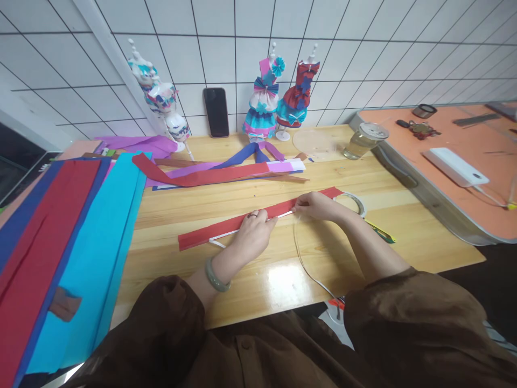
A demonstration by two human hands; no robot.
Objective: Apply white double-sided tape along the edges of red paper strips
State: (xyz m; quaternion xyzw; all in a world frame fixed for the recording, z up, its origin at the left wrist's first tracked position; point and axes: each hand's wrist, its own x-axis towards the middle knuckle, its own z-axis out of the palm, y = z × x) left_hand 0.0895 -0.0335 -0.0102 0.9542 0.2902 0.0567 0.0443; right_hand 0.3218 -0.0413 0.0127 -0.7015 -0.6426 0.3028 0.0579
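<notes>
A narrow red crepe paper strip [220, 228] lies slantwise on the wooden table. Along its near edge runs a thin white strip [285, 214], whose loose left end [217, 243] bends back over the wood. My left hand [254, 233], with curled fingers, is closed on the white strip at mid-length and rests against the red paper. A little farther right, my right hand [316, 206] pinches the same white strip at the paper's edge. Just beyond my right wrist lies a roll of tape [361, 203], partly hidden, with a yellow-green utility knife [382, 233] beside it.
Wide red, blue and turquoise crepe paper sheets [99, 237] cover the left side. More strips [218, 177] lie behind the work. Dressed miniature mannequins [262, 108], a phone [217, 112] and a cup [363, 141] stand at the back. A cord [307, 267] crosses the front edge.
</notes>
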